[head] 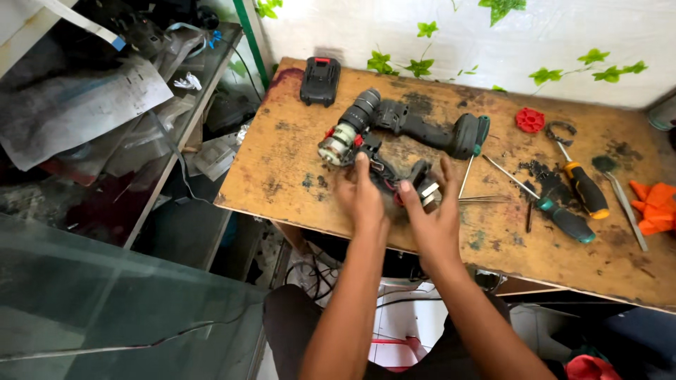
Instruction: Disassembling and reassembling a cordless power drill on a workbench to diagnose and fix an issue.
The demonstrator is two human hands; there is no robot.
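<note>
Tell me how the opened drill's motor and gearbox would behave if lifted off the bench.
The motor and gearbox look metal and dense, so probably heavy for their size. Being cylindrical, they may roll once free. Thin wires seem to tie them to the switch part by the left hand, so that would likely dangle and tug.

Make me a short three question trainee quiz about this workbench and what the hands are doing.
1. True or false: the battery is clipped into the drill shell.
2. Which lies nearest the table's right edge? A) red disc B) orange cloth C) motor
3. What do the left hand and right hand both touch?

Key
1. False; it lies apart, at the back left.
2. B
3. The drill's wired inner parts.
</note>
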